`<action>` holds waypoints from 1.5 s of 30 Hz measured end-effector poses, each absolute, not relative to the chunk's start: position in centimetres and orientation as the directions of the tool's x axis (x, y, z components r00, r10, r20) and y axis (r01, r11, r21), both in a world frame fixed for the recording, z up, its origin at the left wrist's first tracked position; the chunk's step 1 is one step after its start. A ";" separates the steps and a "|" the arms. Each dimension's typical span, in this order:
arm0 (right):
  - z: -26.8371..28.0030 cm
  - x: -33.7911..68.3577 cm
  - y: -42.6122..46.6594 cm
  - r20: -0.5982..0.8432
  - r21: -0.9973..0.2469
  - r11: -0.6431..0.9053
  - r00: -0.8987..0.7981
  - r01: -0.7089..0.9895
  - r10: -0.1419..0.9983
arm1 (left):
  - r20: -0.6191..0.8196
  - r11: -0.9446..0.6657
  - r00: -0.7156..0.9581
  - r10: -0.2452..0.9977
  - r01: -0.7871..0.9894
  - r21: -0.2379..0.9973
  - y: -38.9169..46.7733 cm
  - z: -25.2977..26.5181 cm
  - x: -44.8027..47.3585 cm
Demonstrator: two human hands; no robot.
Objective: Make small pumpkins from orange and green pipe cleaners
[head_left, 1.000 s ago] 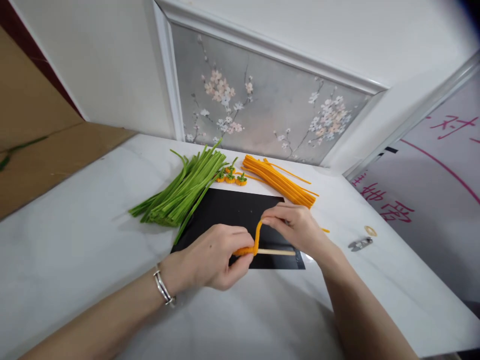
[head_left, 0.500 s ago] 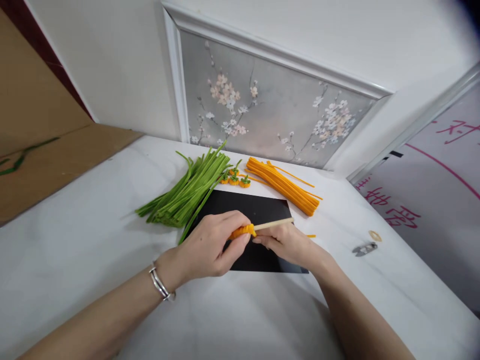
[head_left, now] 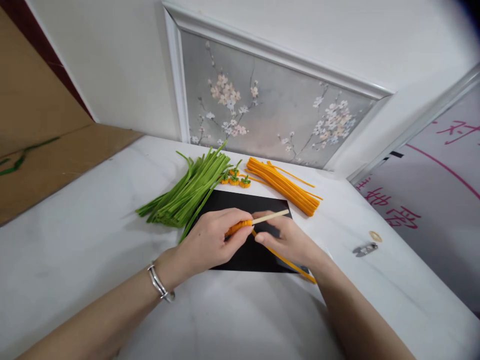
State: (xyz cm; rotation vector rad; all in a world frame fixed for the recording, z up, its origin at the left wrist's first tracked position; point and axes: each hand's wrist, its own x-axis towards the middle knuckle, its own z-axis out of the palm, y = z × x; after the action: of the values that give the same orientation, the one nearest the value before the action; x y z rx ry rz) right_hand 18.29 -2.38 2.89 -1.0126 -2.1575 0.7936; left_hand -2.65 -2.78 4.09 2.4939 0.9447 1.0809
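Note:
My left hand (head_left: 221,237) is closed around a thin pale wooden stick (head_left: 270,216) with an orange pipe cleaner (head_left: 240,226) coiled round it. The coil's loose tail slants down to the right, below my right thumb. My right hand (head_left: 287,237) is beside the stick, thumb and fingers apart, with nothing visible gripped between them; its far fingertips are partly behind the stick. Both hands are above a black mat (head_left: 243,200).
A bundle of green pipe cleaners (head_left: 187,192) lies at left, an orange bundle (head_left: 285,187) at right. Several small orange pumpkin-like pieces (head_left: 234,180) sit between them. Thread snips (head_left: 365,249) and a rubber band (head_left: 375,236) rest on the white table's right side.
My right hand's fingers have spread away from the coil. The orange tail now hangs down to the right, and the stick's free end has shifted slightly left and up.

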 end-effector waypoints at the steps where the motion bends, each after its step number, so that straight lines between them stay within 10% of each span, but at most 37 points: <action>1: 2.9 18.1 -2.5 0.329 -0.771 0.510 -0.447 0.381 0.832 | 0.547 -0.749 0.512 0.663 0.465 0.473 -2.8 4.1 -2.6; 13: 1.8 16.6 -2.7 0.514 -0.832 0.544 -0.218 0.107 0.829 | 0.437 -0.674 0.516 0.736 0.504 0.540 -2.6 3.9 -2.5; 20: 1.2 15.7 -3.1 0.143 -0.968 0.220 -0.458 0.119 0.877 | 0.410 -0.620 0.467 0.784 0.552 0.558 -1.9 4.0 -3.0; 26: 2.5 15.7 -4.4 0.187 -0.518 0.526 -0.511 0.674 0.839 | 0.373 -0.576 0.439 0.817 0.648 0.499 -1.4 4.2 -3.8; 33: 3.6 16.4 -5.4 0.326 -0.179 0.578 -0.507 0.796 0.798 | 0.316 -0.592 0.501 0.806 0.690 0.417 -1.3 4.1 -4.3; 39: 4.3 16.6 -5.0 0.606 -0.079 0.656 -0.486 0.751 0.630 | 0.308 -0.657 0.585 0.750 0.715 0.241 -1.5 3.6 -3.8; 45: 4.1 17.1 -3.7 0.634 -0.243 0.623 -0.364 0.743 0.682 | 0.321 -0.718 0.649 0.689 0.672 0.183 -1.7 3.1 -3.2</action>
State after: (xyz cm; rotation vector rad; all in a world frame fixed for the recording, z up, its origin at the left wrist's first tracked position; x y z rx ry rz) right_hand 17.14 -3.70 4.12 -1.1125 -2.1240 -0.1094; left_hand -3.21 -1.74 3.07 2.8100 1.1602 0.5780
